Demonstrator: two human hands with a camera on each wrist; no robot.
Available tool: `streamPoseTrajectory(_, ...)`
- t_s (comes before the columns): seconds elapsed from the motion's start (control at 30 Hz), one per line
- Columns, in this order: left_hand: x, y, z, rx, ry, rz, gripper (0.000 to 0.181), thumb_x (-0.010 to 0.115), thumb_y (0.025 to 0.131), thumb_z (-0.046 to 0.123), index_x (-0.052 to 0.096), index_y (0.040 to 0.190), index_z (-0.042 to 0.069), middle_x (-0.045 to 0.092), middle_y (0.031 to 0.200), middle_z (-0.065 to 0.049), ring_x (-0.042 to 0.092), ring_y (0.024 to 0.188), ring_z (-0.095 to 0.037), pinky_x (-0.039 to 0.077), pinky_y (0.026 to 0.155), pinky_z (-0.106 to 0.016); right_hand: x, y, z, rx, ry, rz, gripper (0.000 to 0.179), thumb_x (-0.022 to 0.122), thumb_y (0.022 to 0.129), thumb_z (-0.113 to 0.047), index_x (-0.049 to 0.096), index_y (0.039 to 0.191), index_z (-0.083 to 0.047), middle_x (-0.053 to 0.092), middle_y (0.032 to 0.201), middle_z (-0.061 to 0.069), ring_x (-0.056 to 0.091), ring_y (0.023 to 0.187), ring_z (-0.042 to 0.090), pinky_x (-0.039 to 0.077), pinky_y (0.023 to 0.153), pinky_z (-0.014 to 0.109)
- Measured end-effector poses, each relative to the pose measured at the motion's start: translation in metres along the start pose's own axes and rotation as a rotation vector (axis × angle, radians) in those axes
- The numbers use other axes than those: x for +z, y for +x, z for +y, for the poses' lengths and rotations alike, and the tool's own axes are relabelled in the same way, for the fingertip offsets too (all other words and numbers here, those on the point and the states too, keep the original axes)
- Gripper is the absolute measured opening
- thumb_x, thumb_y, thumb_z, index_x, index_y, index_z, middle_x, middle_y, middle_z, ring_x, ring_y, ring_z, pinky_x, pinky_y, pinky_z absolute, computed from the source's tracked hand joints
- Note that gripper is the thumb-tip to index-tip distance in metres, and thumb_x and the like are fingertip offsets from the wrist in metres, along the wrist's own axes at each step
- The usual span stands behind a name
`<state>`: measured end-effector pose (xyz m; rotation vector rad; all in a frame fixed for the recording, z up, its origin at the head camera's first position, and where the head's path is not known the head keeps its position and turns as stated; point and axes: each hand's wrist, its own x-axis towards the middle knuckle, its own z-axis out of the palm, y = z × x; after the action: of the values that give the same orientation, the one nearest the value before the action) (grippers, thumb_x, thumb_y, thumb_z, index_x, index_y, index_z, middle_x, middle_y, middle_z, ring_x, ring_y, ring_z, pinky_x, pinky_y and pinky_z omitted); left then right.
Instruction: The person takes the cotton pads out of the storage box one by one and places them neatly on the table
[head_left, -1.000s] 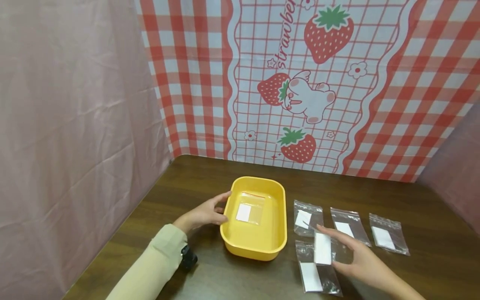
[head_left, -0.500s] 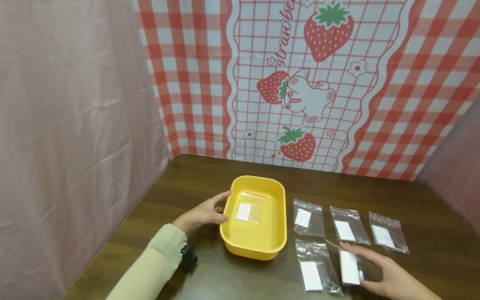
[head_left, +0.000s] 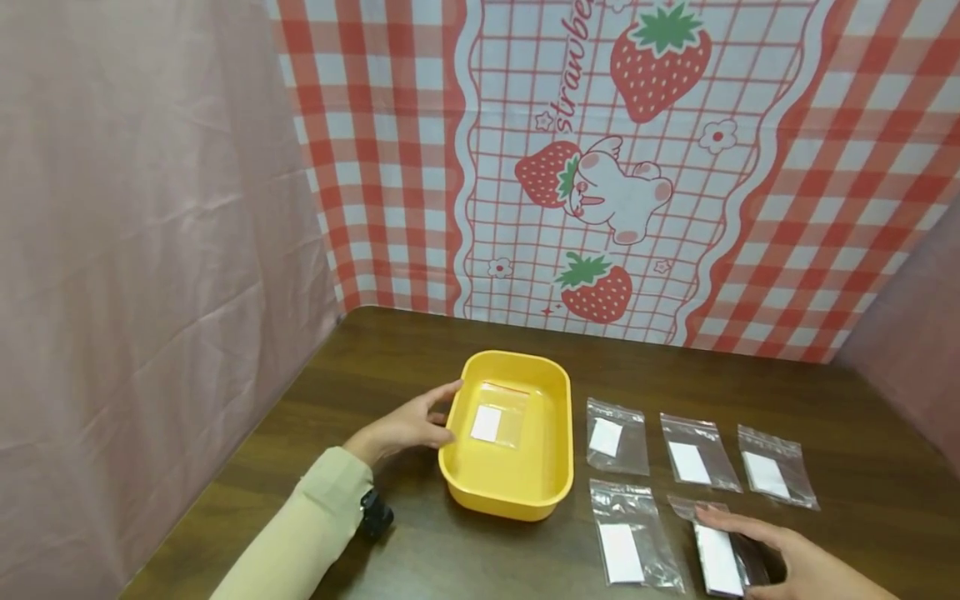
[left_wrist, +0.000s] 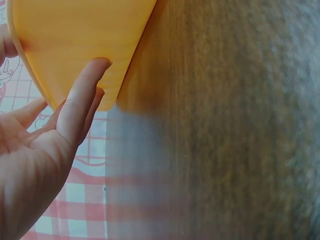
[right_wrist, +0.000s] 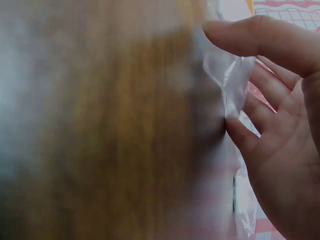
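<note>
My left hand (head_left: 405, 432) rests against the left side of a yellow plastic bin (head_left: 558, 450), fingers nearly straight. In the left wrist view the thumb (left_wrist: 80, 100) lies along the bin's outer wall. Inside the bin is a clear zip bag (head_left: 512, 425) with a white piece in it. At the lower right my right hand (head_left: 806, 562) holds another clear zip bag (head_left: 720, 560) with a white block in it, low over the table, between thumb and fingers. In the right wrist view the bag's loose plastic (right_wrist: 232, 75) shows at the fingertips; whether it touches the table I cannot tell.
Three zip bags with white pieces lie in a row right of the bin: one nearest it (head_left: 633, 454), a middle one (head_left: 712, 454) and one farther right (head_left: 795, 467). Another zip bag (head_left: 660, 554) lies in front. A checked strawberry cloth (head_left: 405, 167) hangs behind the brown table (head_left: 375, 358).
My right hand has moved right and toward me with its zip bag, from above the front bag to beside it, and lower. My left hand and the bin have stayed put.
</note>
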<state>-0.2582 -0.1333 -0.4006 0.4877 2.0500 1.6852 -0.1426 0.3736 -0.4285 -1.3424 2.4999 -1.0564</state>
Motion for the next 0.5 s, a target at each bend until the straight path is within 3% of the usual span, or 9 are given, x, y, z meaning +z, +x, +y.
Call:
streamPoseTrajectory(0.27, 0.0009, 0.0005, 0.0002, -0.017, -0.013, 0.023, 0.087, 0.065, 0.075, -0.002, 0.021, 0.149, 0.013, 0.028, 0.142, -0.017, 0.052, 0.108, -0.032, 0.052, 0.077, -0.037, -0.0019, 0.0006, 0.0028, 0.048, 0.095, -0.069, 0.082, 0.074, 0.077, -0.01, 0.027, 0.141, 0.008, 0.021, 0.152, -0.003, 0.012, 0.131, -0.01, 0.042, 0.082, 0.018)
streamPoseTrajectory(0.5, 0.0008, -0.0009, 0.0009, -0.007, -0.017, 0.014, 0.087, 0.064, 0.076, -0.002, 0.02, 0.149, 0.013, 0.027, 0.143, -0.016, 0.051, 0.111, -0.033, 0.051, 0.078, -0.038, -0.001, 0.0023, 0.0038, 0.062, -0.067, -0.043, 0.082, 0.076, 0.074, -0.021, 0.035, 0.139, 0.004, 0.027, 0.15, -0.001, 0.01, 0.131, -0.011, 0.039, 0.082, 0.016)
